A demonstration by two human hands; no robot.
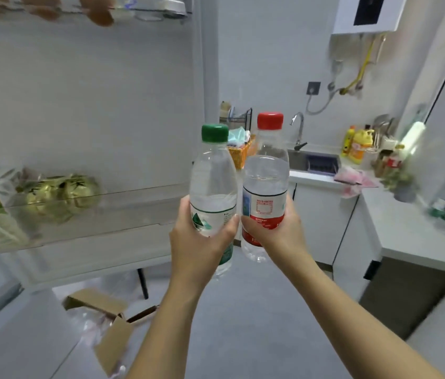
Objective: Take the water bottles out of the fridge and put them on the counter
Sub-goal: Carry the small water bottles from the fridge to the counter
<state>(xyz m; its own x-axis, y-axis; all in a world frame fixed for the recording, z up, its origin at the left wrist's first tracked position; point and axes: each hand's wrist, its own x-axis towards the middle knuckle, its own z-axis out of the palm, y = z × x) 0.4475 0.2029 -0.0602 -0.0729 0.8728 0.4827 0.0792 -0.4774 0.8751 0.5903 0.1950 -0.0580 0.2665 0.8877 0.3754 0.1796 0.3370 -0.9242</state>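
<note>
Your left hand (199,239) grips green-capped bottle (213,187); your right hand (276,233) grips red-capped bottle (266,176). Both upright, side by side, counter (407,231) off right.

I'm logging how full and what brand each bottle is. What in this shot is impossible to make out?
Head view only:
- Green-capped bottle: label mostly covered by the left hand.
- Red-capped bottle: label print too small, partly behind the right hand.
- Fridge shelf packages: blurred.
- Counter items at the right edge: blurred, cut off.
</note>
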